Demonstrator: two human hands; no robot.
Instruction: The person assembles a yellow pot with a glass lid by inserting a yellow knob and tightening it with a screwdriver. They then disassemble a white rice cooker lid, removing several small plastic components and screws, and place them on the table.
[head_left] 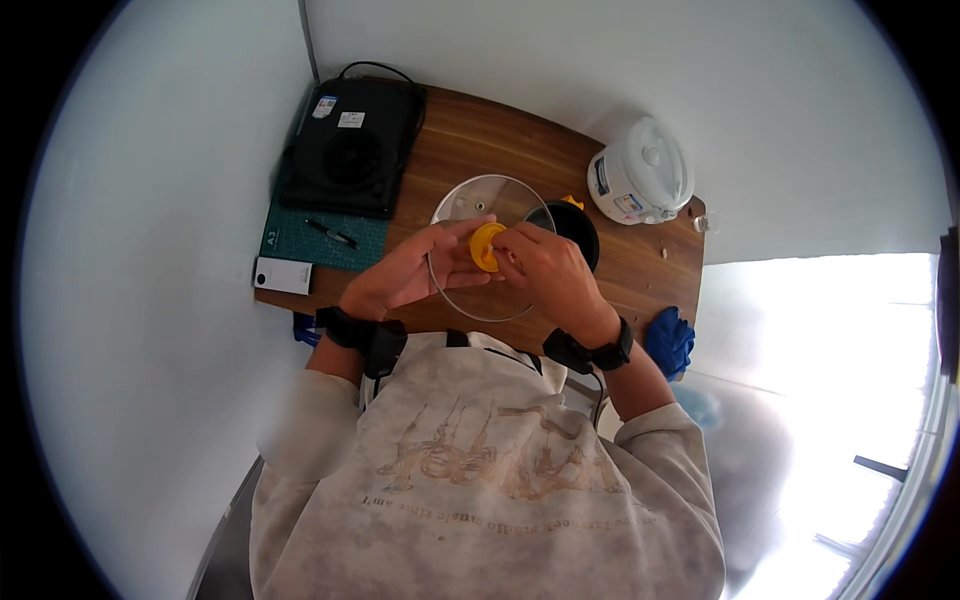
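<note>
A round glass pot lid (505,190) with a metal rim is tilted upright in front of me, between my hands. My left hand (425,265) holds a yellow round lid knob (484,247) near the lid's middle, thumb above it and fingers stretched below. From the right, my right hand (550,270) pinches at the knob's centre; what lies between its fingertips is hidden. Whether the knob is joined to the glass I cannot tell. Behind the lid and my right hand stands a black pot (578,232), partly covered, with a yellow part (573,202) at its far edge.
On the wooden table (480,125), a black appliance (352,150) with a cord lies far left, partly over a green cutting mat (285,235) bearing a pen (331,233). A white box (283,275) is nearer. A white rice cooker (640,170) and blue cloth (669,340) are right.
</note>
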